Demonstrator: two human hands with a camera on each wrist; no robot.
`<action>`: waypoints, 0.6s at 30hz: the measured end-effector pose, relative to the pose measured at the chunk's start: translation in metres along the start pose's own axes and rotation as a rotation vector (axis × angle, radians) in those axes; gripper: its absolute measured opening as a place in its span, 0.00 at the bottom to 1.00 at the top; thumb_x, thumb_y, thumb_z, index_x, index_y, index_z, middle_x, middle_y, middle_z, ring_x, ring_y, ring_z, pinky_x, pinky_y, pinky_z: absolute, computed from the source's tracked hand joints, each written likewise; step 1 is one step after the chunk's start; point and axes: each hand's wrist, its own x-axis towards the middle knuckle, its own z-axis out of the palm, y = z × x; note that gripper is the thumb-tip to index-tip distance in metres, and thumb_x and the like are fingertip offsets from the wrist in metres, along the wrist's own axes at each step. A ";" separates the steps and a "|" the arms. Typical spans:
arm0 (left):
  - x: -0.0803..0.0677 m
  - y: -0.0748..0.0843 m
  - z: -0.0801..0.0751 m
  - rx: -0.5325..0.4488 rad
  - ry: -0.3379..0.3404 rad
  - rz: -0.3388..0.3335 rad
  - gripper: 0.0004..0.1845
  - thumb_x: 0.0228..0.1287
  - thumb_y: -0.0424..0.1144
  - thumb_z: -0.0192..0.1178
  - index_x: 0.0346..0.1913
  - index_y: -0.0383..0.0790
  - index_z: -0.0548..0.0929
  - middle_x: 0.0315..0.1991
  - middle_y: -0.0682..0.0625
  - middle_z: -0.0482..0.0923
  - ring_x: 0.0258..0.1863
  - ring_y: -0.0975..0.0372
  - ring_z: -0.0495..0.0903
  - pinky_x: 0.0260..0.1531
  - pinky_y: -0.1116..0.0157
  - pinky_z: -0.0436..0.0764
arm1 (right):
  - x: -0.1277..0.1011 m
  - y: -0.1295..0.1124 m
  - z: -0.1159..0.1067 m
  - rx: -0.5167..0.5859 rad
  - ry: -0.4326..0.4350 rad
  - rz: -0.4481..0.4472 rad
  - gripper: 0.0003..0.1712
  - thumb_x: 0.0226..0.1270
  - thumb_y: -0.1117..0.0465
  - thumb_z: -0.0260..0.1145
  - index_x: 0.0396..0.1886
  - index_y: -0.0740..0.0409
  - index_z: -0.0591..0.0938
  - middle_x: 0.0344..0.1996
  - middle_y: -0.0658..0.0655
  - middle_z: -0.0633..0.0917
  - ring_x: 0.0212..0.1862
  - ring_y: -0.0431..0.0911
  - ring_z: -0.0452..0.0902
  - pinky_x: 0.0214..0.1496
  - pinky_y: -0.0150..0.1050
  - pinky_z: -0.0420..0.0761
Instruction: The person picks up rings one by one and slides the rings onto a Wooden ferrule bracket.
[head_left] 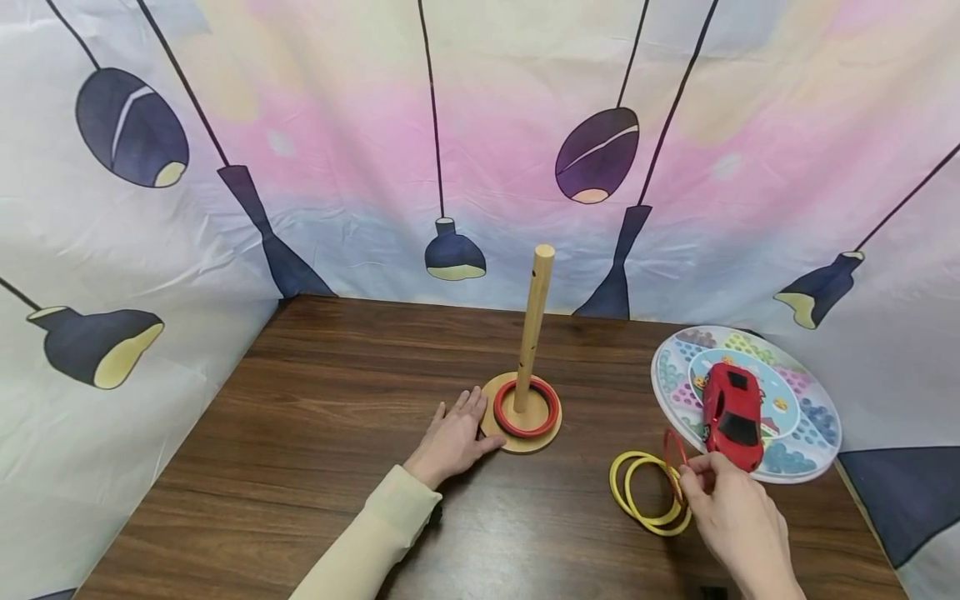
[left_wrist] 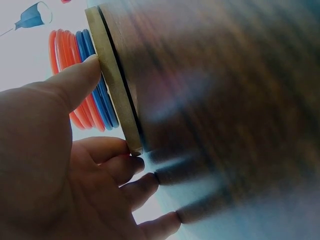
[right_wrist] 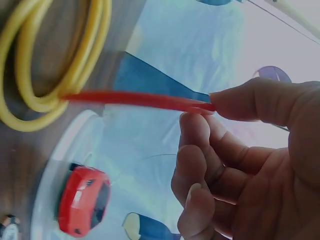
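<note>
A wooden peg stand (head_left: 533, 321) rises from a round base (head_left: 522, 439) at mid-table, with a red ring (head_left: 527, 407) lying round the peg. In the left wrist view the stack (left_wrist: 75, 75) shows red and blue rings on the base (left_wrist: 114, 82). My left hand (head_left: 456, 432) lies flat on the table, its thumb (left_wrist: 75, 80) touching the base's edge. My right hand (head_left: 726, 502) pinches a thin red ring (head_left: 673, 457) between thumb and forefinger and holds it upright over the yellow rings (head_left: 647, 493). The pinch on the red ring (right_wrist: 140, 100) and the yellow rings (right_wrist: 60, 65) show close up.
A round colourful game board (head_left: 813, 417) sits at the right with a red toy car (head_left: 733, 404) on it, just beyond my right hand. A printed cloth backdrop (head_left: 480, 150) walls the table's back and sides. The dark wood table (head_left: 315, 433) stretches left.
</note>
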 end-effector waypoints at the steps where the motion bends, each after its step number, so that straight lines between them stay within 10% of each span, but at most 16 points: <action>1: 0.000 0.000 0.000 0.000 -0.002 -0.001 0.44 0.66 0.60 0.57 0.74 0.33 0.60 0.75 0.40 0.53 0.74 0.49 0.52 0.67 0.40 0.53 | 0.001 -0.001 -0.002 0.004 0.007 -0.005 0.14 0.68 0.53 0.59 0.41 0.59 0.82 0.26 0.50 0.80 0.26 0.46 0.72 0.24 0.40 0.66; 18: 0.000 0.003 0.000 -0.010 0.001 -0.012 0.45 0.65 0.60 0.59 0.73 0.32 0.60 0.74 0.40 0.54 0.74 0.49 0.52 0.68 0.40 0.51 | 0.008 -0.035 -0.032 0.158 0.448 -0.318 0.13 0.69 0.61 0.63 0.48 0.65 0.82 0.34 0.60 0.83 0.32 0.49 0.74 0.29 0.35 0.69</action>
